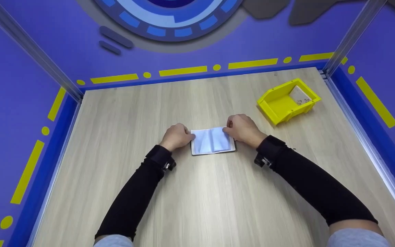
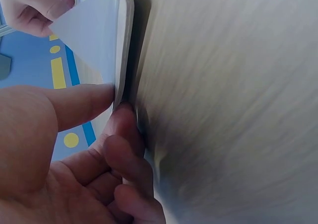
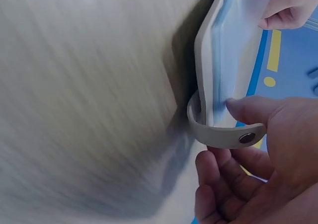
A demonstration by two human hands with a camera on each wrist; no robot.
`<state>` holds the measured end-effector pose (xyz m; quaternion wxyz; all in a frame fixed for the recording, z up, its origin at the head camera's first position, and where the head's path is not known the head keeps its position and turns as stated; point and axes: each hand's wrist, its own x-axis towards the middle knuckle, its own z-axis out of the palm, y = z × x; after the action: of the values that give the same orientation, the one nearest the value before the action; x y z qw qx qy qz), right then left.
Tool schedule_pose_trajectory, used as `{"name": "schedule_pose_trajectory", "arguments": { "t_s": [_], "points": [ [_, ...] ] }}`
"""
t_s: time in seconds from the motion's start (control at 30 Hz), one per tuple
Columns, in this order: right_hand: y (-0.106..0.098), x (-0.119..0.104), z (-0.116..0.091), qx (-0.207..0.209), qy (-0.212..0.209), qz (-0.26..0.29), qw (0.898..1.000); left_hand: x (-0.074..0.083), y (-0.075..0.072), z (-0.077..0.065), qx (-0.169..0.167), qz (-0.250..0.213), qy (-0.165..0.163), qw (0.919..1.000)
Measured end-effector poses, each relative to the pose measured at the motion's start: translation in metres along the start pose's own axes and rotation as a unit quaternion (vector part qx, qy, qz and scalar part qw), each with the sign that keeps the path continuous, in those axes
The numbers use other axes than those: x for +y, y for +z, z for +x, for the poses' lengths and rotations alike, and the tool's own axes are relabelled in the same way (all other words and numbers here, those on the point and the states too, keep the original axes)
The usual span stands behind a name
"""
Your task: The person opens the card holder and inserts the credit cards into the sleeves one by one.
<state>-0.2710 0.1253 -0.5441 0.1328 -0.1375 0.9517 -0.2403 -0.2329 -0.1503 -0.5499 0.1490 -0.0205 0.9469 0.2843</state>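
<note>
A small card holder (image 1: 201,151) lies opened flat on the table, with a pale strap and metal snap (image 3: 247,138) at its right end. Translucent bluish plastic sleeves (image 1: 214,140) cover its inside. My left hand (image 1: 177,137) pinches the left edge of the holder, thumb on top and index finger beneath. At the upper right, my right hand (image 1: 243,130) pinches the sleeves and the holder's right edge, its thumb on the plastic and its other fingers curled below. One sleeve slants up toward the right hand in the left wrist view.
A yellow plastic bin (image 1: 279,103) stands at the back right of the wooden table (image 1: 132,113), with a whitish label on its inner wall. Blue panels with yellow marks (image 1: 182,71) enclose the table at the back and sides.
</note>
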Motion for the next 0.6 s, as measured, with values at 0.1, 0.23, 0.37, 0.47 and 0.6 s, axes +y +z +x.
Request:
{"name": "schedule_pose_trajectory", "arguments": {
  "t_s": [0.1, 0.23, 0.37, 0.47, 0.6],
  "points": [
    [0.0014, 0.0004, 0.0029, 0.0, -0.027, -0.008, 1.0, 0.0002, 0.0002, -0.0009, 0.006, -0.001, 0.0, 1.0],
    [0.0033, 0.0009, 0.0057, -0.005, -0.051, -0.023, 0.998, 0.0012, 0.0003, -0.0024, 0.009, -0.005, 0.001, 0.9999],
    [0.0037, -0.0011, 0.0062, -0.001, -0.06, -0.038, 0.998, 0.0016, 0.0001, -0.0034, 0.008, -0.005, -0.003, 1.0],
    [0.0035, -0.0024, 0.0062, 0.008, -0.068, -0.045, 0.997, 0.0015, -0.0001, -0.0037, 0.008, -0.004, -0.008, 0.9999],
    [0.0035, -0.0026, 0.0073, 0.012, -0.073, -0.035, 0.997, 0.0018, -0.0001, -0.0034, 0.008, -0.005, -0.009, 0.9999]
  ]
}}
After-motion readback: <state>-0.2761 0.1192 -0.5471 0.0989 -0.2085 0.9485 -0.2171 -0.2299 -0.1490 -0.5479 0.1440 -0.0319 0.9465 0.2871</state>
